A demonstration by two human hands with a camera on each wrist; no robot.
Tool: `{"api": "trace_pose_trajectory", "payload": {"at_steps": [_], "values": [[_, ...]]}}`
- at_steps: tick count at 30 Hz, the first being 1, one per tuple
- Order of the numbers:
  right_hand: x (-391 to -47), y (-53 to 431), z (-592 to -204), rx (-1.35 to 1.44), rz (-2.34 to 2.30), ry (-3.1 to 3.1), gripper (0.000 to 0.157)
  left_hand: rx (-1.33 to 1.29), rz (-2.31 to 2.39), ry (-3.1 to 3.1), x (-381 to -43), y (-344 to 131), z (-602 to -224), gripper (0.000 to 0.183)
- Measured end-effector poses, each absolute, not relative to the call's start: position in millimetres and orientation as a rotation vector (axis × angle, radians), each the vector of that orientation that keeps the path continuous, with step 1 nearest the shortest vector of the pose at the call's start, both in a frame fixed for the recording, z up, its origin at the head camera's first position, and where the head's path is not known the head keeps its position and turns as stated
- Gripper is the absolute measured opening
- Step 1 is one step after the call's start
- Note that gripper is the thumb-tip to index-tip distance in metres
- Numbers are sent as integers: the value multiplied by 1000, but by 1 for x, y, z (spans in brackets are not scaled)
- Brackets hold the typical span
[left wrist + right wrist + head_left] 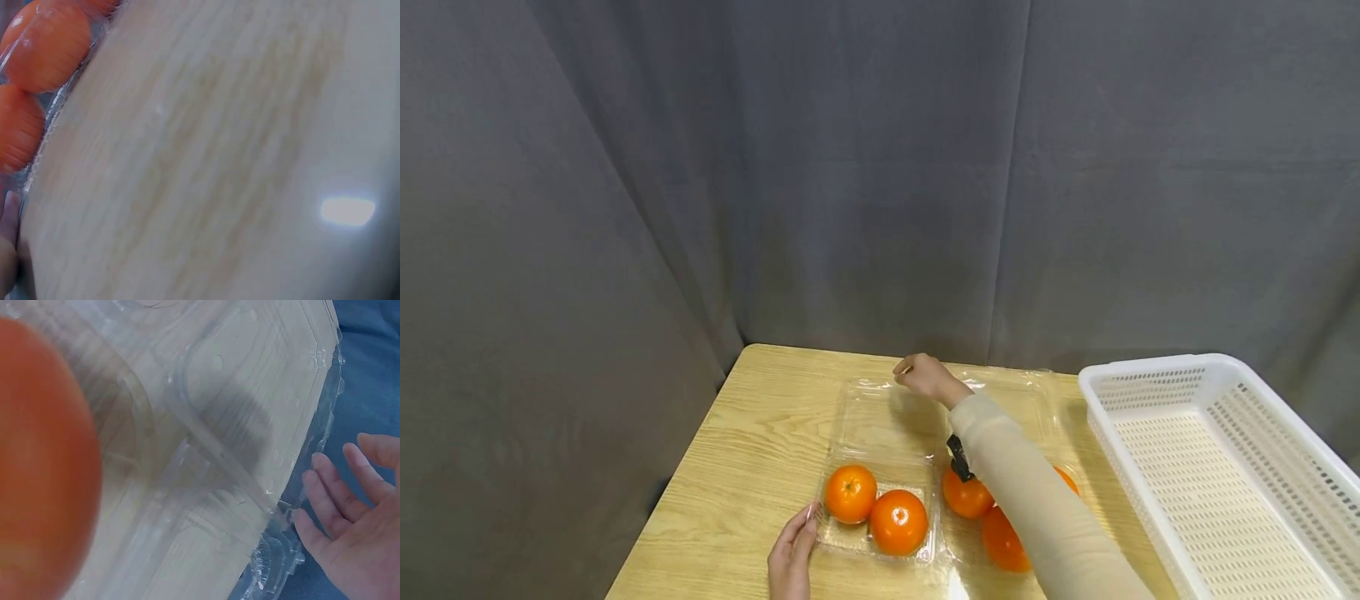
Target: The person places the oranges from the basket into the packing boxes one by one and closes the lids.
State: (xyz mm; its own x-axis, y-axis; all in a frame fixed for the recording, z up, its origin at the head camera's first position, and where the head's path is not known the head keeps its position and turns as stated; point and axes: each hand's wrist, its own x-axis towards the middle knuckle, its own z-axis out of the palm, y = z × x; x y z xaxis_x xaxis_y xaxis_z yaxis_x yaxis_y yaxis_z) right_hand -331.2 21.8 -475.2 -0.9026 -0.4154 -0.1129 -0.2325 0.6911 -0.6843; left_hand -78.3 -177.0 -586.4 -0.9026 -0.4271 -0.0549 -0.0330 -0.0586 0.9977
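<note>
Two oranges (851, 494) (898, 522) lie in the base of a clear plastic clamshell box (934, 537), whose lid (868, 421) is folded back flat on the far side. My left hand (792, 552) holds the left edge of this base between thumb and fingers; only its fingertips (9, 219) show in the left wrist view. Over at the lid's far edge, my right hand (925, 377) reaches with loosely bent fingers. In the right wrist view, this hand (359, 519) has spread fingers, with the tips at the clear rim (275, 515).
Beside it on the right is a second clear box, its lid (1018, 400) also back, with more oranges (1003, 542) partly covered by my right sleeve (1045, 508). A white plastic basket (1150, 500) stands farther right. Grey curtain (880, 208) hangs behind the wooden table (737, 467).
</note>
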Motion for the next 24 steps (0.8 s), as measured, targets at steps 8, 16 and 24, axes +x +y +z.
{"api": "trace_pose_trajectory", "payload": {"at_steps": [8, 16, 24], "values": [[-331, 13, -476, -517, -1098, 2567, 29, 431, -2016, -1807, -78, -179, -585, 35], [-327, 4, -482, -533, -1131, 2494, 29, 371, -2033, -1718, -77, -182, -584, 34], [-324, 11, -488, -520, -1006, 2503, 30, 517, -2059, -1823, -75, -183, -582, 37]]}}
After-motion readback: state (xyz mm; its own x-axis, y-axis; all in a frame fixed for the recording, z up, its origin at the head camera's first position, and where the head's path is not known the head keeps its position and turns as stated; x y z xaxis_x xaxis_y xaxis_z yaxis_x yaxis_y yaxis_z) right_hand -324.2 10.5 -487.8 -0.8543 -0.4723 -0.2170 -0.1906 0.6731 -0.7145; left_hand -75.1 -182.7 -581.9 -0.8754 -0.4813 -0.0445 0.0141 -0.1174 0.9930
